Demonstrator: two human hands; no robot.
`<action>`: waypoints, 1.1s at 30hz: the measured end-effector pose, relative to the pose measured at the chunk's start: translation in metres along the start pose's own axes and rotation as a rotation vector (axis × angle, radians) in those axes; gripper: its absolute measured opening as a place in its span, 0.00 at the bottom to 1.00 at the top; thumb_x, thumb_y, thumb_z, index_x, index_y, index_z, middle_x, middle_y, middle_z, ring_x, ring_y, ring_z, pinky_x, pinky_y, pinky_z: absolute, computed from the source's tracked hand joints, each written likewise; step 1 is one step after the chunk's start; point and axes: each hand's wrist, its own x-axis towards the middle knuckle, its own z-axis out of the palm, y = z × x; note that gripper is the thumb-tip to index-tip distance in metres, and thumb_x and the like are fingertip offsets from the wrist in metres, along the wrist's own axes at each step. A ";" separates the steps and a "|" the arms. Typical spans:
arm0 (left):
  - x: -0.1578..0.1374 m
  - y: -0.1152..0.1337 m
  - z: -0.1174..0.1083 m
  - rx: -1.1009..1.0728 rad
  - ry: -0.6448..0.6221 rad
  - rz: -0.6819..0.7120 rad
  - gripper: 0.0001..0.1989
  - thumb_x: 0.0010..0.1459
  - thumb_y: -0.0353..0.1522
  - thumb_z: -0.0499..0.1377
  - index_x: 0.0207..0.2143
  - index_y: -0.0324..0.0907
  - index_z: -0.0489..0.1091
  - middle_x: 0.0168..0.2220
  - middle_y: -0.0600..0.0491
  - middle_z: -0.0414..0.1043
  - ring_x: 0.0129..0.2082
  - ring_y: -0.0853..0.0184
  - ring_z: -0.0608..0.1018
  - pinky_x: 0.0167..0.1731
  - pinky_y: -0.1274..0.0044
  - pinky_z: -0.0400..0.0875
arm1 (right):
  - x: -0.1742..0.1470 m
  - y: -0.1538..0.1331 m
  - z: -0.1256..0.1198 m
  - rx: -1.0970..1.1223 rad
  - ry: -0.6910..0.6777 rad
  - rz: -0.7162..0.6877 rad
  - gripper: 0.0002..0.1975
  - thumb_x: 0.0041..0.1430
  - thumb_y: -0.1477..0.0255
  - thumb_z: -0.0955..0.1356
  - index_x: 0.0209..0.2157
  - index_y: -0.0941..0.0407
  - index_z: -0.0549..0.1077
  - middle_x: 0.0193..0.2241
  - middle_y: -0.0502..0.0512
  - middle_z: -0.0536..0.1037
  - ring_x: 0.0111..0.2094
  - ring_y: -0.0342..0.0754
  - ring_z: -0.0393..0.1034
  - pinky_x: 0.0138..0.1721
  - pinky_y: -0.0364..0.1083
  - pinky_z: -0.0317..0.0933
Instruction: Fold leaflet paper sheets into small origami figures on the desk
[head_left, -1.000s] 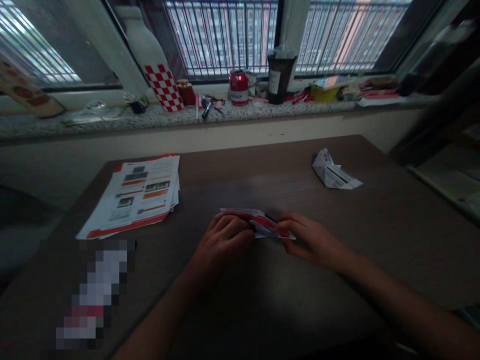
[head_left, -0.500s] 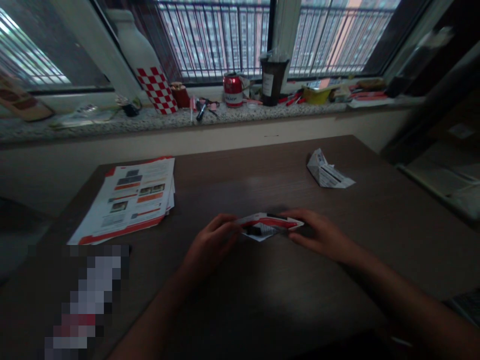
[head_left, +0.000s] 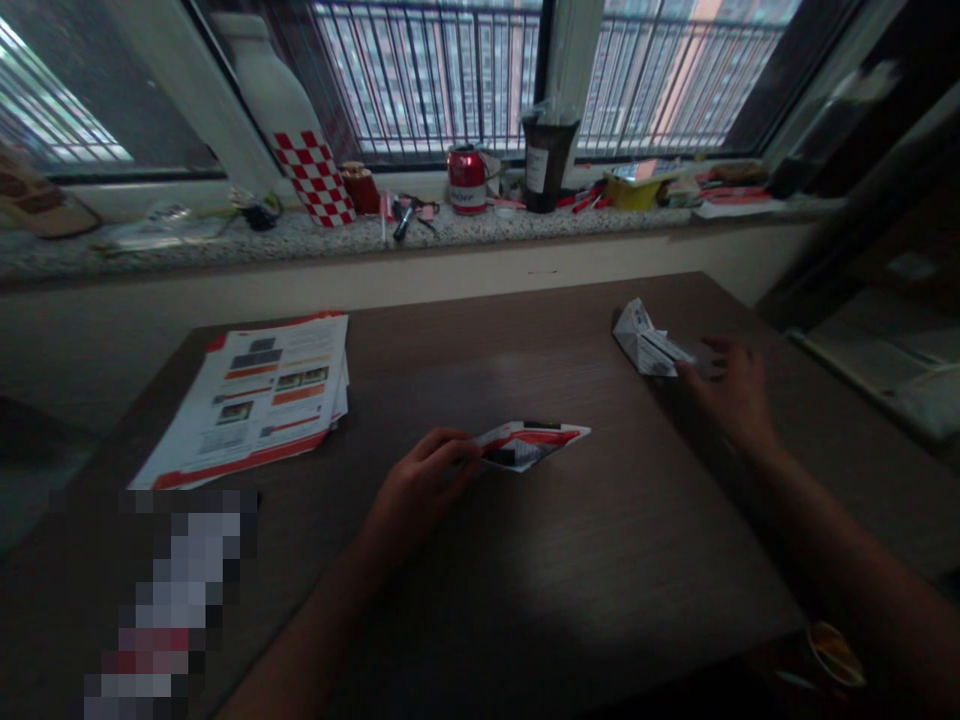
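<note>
My left hand (head_left: 431,478) pinches the left end of a folded paper piece (head_left: 534,447) with red, white and black print, near the middle of the table. The piece opens toward me like a shallow boat. At the right, my right hand (head_left: 731,390) has its thumb and fingers apart at the near right tip of a second folded paper piece (head_left: 651,345), white with dark print. Whether the thumb touches that tip I cannot tell. This second piece rests on the table with a raised point at its left end.
A stack of printed sheets (head_left: 255,395) lies on the table (head_left: 450,360) at left, with a blurred-out object (head_left: 184,590) in front of it. Along the granite windowsill (head_left: 300,240) stand a checkered bottle (head_left: 311,170), a red can (head_left: 466,182) and a dark cup (head_left: 546,165).
My right hand has let go of the right end of the red-printed folded paper and moved right and away from me, to the other folded paper. My left hand stays in place.
</note>
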 end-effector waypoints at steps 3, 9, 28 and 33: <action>0.000 0.000 0.000 -0.015 -0.002 -0.010 0.05 0.69 0.29 0.60 0.44 0.44 0.75 0.45 0.50 0.77 0.42 0.65 0.82 0.42 0.73 0.82 | 0.005 0.005 0.007 0.015 -0.041 0.074 0.32 0.59 0.53 0.71 0.58 0.59 0.72 0.49 0.69 0.78 0.43 0.62 0.75 0.46 0.61 0.70; -0.001 0.000 -0.001 -0.049 0.012 -0.037 0.04 0.68 0.28 0.61 0.44 0.44 0.75 0.46 0.50 0.76 0.44 0.65 0.82 0.44 0.72 0.81 | 0.002 -0.004 0.015 -0.036 -0.112 0.115 0.26 0.62 0.53 0.70 0.52 0.58 0.75 0.45 0.69 0.81 0.43 0.63 0.76 0.46 0.58 0.68; 0.000 0.004 -0.012 -0.065 0.219 -0.060 0.05 0.65 0.26 0.63 0.42 0.43 0.76 0.45 0.51 0.77 0.42 0.67 0.82 0.43 0.76 0.81 | -0.050 -0.076 0.016 0.276 -0.490 -0.225 0.15 0.66 0.58 0.69 0.46 0.53 0.77 0.42 0.61 0.84 0.39 0.59 0.79 0.40 0.56 0.73; 0.000 0.004 -0.016 -0.051 0.267 -0.072 0.05 0.65 0.27 0.64 0.42 0.44 0.77 0.46 0.52 0.77 0.43 0.67 0.82 0.42 0.75 0.81 | -0.060 -0.091 0.014 0.315 -0.550 -0.376 0.11 0.68 0.61 0.69 0.46 0.52 0.77 0.44 0.59 0.83 0.44 0.59 0.80 0.46 0.57 0.73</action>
